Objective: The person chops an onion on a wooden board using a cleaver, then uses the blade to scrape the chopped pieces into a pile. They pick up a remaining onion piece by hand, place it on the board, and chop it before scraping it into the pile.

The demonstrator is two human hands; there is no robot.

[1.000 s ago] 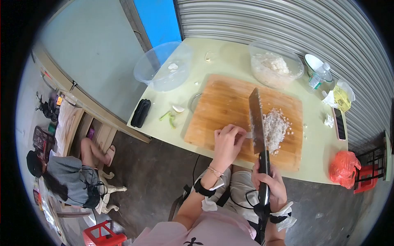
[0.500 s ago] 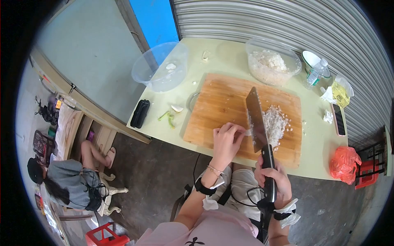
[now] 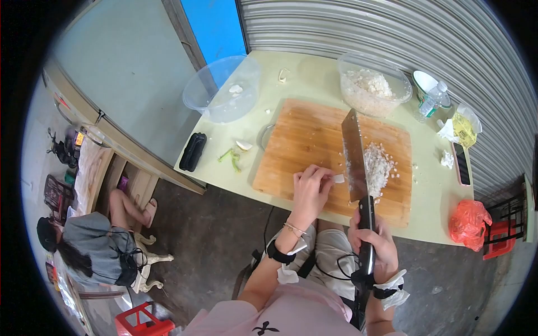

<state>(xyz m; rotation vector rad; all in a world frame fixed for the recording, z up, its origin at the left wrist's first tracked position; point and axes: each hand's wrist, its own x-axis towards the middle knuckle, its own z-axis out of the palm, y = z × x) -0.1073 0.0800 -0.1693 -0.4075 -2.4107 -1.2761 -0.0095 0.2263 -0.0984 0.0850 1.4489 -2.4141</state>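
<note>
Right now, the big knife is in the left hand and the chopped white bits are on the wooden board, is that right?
Almost! The head view shows the big knife in the right hand, not the left hand. The chopped white bits are on the wooden board, just as you said.

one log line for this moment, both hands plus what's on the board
left hand: grip on white piece | right hand: grip on cleaver | board: chopped white bits right of blade

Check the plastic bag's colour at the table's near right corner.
Red-orange plastic bag, somewhat translucent; the head view shows it best.
</note>
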